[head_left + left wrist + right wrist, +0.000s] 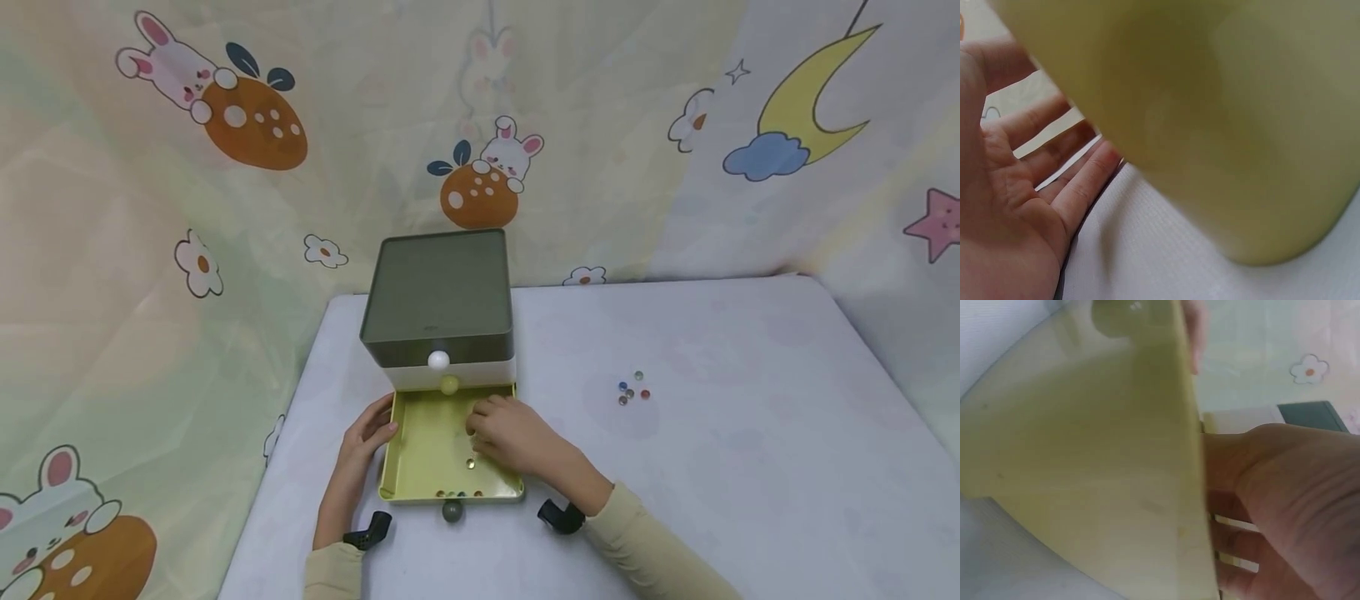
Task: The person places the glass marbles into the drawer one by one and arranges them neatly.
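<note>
A small cabinet (442, 292) with a dark green top has its lowest drawer (420, 433), a yellow-green one, pulled out. Along the drawer's left side rests my left hand (367, 429); in the left wrist view its fingers (1088, 178) lie fairly straight against the outer wall. My right hand (513, 433) reaches over the right wall into the drawer with bent fingers. Its fingertips are hidden behind the wall in the right wrist view, so whether they pinch anything cannot be told. One glass bead (470, 464) lies near that hand, and several small beads (461, 494) line the drawer's front.
Several coloured beads (630, 393) lie on the white tabletop (712, 467) to the right of the cabinet. A dark round knob (452, 511) sticks out from the drawer's front. Behind the table hangs a printed cloth (600, 167).
</note>
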`<state>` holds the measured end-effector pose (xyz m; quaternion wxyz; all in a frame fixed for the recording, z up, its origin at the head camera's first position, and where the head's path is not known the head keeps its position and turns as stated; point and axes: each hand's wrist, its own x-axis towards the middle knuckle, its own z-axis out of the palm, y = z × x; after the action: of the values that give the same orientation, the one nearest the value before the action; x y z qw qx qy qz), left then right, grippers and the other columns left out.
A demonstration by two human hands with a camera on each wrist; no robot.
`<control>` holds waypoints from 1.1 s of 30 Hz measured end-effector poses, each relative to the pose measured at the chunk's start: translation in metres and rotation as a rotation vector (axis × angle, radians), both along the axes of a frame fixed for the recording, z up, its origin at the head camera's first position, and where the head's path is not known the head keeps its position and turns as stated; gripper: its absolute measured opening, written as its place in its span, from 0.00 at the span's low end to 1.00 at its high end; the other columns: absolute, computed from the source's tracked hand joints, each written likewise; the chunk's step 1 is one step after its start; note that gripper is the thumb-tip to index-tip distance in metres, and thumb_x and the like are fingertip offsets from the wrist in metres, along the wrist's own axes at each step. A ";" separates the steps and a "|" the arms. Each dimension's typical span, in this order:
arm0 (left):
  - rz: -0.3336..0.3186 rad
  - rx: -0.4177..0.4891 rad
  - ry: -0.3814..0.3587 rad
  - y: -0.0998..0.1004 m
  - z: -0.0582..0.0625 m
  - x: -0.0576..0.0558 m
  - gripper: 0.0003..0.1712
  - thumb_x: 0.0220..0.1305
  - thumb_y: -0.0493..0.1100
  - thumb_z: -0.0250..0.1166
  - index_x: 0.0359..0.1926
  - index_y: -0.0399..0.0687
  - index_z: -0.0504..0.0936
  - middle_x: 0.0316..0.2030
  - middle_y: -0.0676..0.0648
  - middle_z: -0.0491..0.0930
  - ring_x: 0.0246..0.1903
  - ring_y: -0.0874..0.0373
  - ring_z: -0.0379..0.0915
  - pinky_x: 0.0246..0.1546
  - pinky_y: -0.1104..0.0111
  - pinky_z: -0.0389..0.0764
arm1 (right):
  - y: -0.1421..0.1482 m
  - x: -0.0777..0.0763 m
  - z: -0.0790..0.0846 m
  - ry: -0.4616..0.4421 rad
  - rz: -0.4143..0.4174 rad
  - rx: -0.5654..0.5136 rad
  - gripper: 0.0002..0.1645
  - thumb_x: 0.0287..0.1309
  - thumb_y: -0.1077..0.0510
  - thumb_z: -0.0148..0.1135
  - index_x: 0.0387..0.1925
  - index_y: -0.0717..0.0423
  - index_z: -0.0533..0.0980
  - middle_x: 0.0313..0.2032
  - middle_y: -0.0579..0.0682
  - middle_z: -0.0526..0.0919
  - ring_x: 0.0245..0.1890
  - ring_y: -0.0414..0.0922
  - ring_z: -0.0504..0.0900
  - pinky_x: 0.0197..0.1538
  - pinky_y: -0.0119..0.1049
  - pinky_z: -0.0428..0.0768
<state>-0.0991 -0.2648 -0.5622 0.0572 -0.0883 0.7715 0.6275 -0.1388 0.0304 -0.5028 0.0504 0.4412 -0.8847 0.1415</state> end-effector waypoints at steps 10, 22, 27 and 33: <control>0.000 -0.010 0.011 -0.001 0.001 0.000 0.31 0.74 0.51 0.63 0.75 0.62 0.69 0.71 0.47 0.73 0.67 0.63 0.69 0.77 0.46 0.59 | 0.022 -0.004 0.012 -0.085 -0.042 -0.193 0.10 0.61 0.57 0.74 0.44 0.51 0.85 0.42 0.45 0.87 0.43 0.44 0.85 0.50 0.39 0.84; -0.003 -0.004 -0.004 -0.002 0.002 -0.002 0.32 0.74 0.54 0.64 0.76 0.63 0.69 0.73 0.48 0.72 0.73 0.51 0.64 0.79 0.42 0.56 | 0.060 -0.008 0.010 -0.118 -0.162 -0.380 0.14 0.59 0.61 0.76 0.46 0.48 0.84 0.46 0.42 0.88 0.46 0.42 0.85 0.50 0.39 0.85; 0.004 0.001 -0.007 -0.001 0.001 -0.001 0.32 0.73 0.53 0.64 0.75 0.63 0.69 0.72 0.48 0.72 0.72 0.53 0.64 0.79 0.42 0.55 | 0.082 -0.013 0.007 -0.157 -0.199 -0.454 0.14 0.60 0.63 0.75 0.47 0.50 0.84 0.45 0.43 0.88 0.44 0.44 0.84 0.49 0.40 0.84; 0.004 -0.004 -0.001 0.000 0.000 0.000 0.32 0.74 0.53 0.64 0.75 0.63 0.69 0.72 0.49 0.73 0.69 0.60 0.67 0.79 0.42 0.55 | 0.107 -0.016 0.004 -0.230 -0.227 -0.494 0.15 0.62 0.63 0.73 0.49 0.47 0.83 0.47 0.46 0.89 0.45 0.45 0.83 0.49 0.43 0.84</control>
<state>-0.0994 -0.2651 -0.5625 0.0561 -0.0902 0.7727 0.6259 -0.1549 0.1369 -0.4993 0.0714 0.2951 -0.8670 0.3952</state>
